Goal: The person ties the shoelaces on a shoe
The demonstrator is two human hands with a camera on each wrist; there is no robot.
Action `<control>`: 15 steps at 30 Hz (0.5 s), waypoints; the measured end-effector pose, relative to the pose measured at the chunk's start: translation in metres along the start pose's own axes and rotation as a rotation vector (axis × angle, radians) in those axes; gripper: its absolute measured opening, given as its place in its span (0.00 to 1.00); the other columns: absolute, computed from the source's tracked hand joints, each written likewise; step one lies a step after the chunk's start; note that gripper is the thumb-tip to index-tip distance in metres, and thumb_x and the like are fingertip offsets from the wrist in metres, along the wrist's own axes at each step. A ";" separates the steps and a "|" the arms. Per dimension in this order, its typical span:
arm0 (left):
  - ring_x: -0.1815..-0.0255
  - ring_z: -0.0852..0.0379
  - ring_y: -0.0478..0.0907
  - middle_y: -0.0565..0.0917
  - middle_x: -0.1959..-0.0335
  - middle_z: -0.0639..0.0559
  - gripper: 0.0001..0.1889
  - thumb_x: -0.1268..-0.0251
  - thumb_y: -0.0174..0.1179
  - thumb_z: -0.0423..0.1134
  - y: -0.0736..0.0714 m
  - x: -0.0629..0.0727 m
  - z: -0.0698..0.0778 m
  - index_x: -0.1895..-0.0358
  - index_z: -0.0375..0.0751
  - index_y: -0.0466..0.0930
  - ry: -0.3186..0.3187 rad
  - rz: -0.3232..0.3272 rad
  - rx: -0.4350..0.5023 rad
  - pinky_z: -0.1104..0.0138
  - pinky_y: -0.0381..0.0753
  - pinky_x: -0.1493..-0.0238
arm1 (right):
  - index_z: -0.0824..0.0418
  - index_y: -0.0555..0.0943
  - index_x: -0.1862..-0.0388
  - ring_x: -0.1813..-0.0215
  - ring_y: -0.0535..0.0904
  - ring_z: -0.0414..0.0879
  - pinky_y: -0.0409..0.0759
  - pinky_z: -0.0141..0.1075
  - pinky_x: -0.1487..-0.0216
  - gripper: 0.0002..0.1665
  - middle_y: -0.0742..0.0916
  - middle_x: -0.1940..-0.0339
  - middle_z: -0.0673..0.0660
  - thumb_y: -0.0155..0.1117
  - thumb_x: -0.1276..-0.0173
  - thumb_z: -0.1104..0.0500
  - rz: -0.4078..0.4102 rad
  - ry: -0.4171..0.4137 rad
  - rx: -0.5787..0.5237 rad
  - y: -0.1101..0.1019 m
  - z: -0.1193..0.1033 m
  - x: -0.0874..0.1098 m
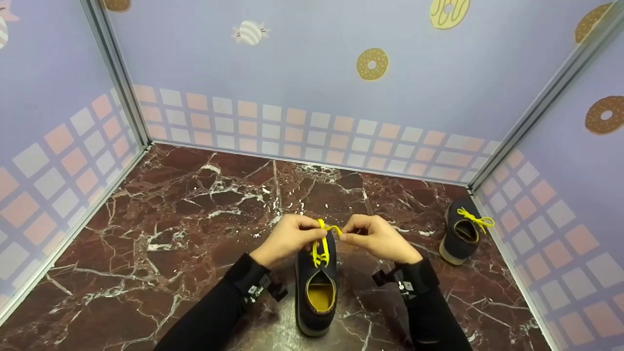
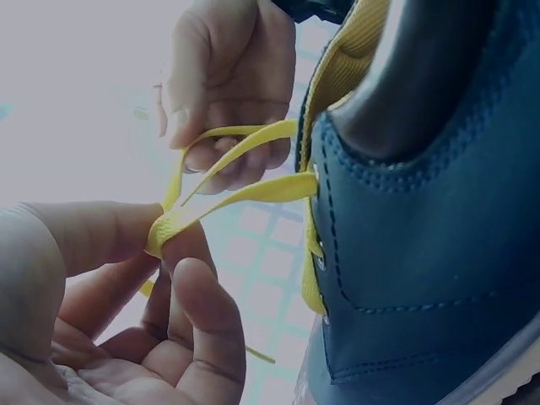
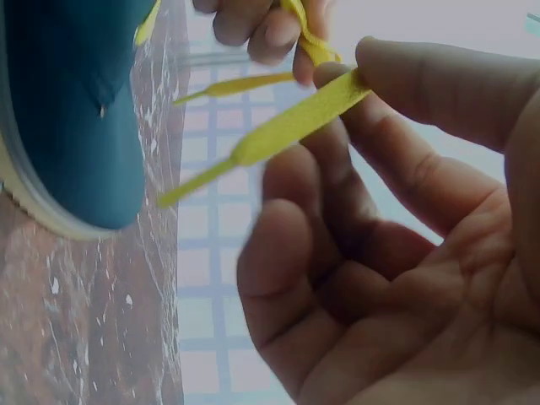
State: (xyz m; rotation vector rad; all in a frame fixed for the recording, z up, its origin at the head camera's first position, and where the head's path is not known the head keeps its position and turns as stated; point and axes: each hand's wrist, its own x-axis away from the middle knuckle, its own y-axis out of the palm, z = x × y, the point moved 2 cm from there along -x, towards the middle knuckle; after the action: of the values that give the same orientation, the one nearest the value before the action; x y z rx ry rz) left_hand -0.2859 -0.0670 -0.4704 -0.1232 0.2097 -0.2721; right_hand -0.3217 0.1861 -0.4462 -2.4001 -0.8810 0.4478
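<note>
A dark shoe point(image 1: 317, 302) with a yellow insole stands on the marbled surface, its toe pointing away from me. Yellow shoelaces point(image 2: 253, 192) rise taut from its eyelets. With thumb and forefinger my left hand point(image 1: 292, 239) pinches the laces where they cross above the shoe; a folded part shows at those fingertips in the left wrist view. To the right, my right hand point(image 1: 378, 239) pinches one lace between thumb and forefinger. That lace's tipped end point(image 3: 261, 139) hangs free past the fingers in the right wrist view. The other fingers of both hands are loosely curled.
A second dark shoe point(image 1: 458, 239) with its yellow lace tied in a bow stands at the right, close to the side panel. Lilac panels point(image 1: 312, 58) with metal corner posts enclose the marbled surface point(image 1: 195, 219) at the back and both sides. White specks lie beyond the hands.
</note>
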 end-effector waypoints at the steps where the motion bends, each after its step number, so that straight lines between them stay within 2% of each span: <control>1: 0.78 0.61 0.75 0.84 0.75 0.55 0.08 0.26 0.73 0.34 0.000 0.000 0.000 0.56 0.31 0.94 -0.001 0.003 0.006 0.72 0.77 0.74 | 0.48 0.91 0.55 0.68 0.77 0.43 0.75 0.33 0.65 0.06 0.86 0.66 0.54 0.72 0.17 0.50 -0.006 0.001 -0.019 0.001 0.000 0.000; 4: 0.78 0.62 0.74 0.84 0.75 0.56 0.07 0.27 0.74 0.33 0.000 0.001 0.001 0.55 0.31 0.95 -0.005 0.011 0.011 0.72 0.77 0.74 | 0.52 0.92 0.54 0.68 0.80 0.45 0.79 0.33 0.66 0.07 0.88 0.67 0.58 0.73 0.18 0.51 -0.031 0.015 -0.089 0.003 -0.001 -0.001; 9: 0.77 0.62 0.73 0.85 0.74 0.56 0.08 0.28 0.74 0.33 0.001 0.001 0.000 0.54 0.30 0.95 -0.030 0.026 0.042 0.73 0.77 0.74 | 0.65 0.90 0.51 0.67 0.86 0.50 0.88 0.37 0.64 0.12 0.91 0.65 0.64 0.73 0.18 0.55 -0.082 0.035 -0.243 0.006 -0.002 -0.001; 12: 0.78 0.62 0.72 0.85 0.73 0.56 0.07 0.28 0.75 0.32 0.003 0.001 0.000 0.54 0.30 0.95 -0.038 0.028 0.057 0.73 0.76 0.75 | 0.70 0.89 0.50 0.68 0.87 0.48 0.90 0.38 0.64 0.13 0.91 0.66 0.63 0.73 0.19 0.58 -0.087 0.056 -0.341 0.007 0.000 -0.002; 15: 0.78 0.63 0.72 0.84 0.73 0.57 0.06 0.28 0.75 0.32 0.003 0.001 0.001 0.56 0.31 0.95 -0.036 0.022 0.044 0.73 0.75 0.76 | 0.73 0.87 0.51 0.68 0.89 0.47 0.92 0.39 0.63 0.12 0.91 0.66 0.61 0.72 0.19 0.62 -0.094 0.089 -0.486 0.010 0.000 -0.004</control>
State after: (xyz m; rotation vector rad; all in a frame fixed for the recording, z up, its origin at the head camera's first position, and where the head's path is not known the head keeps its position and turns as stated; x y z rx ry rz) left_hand -0.2840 -0.0646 -0.4701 -0.0824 0.1691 -0.2518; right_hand -0.3197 0.1773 -0.4513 -2.7679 -1.1619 0.0927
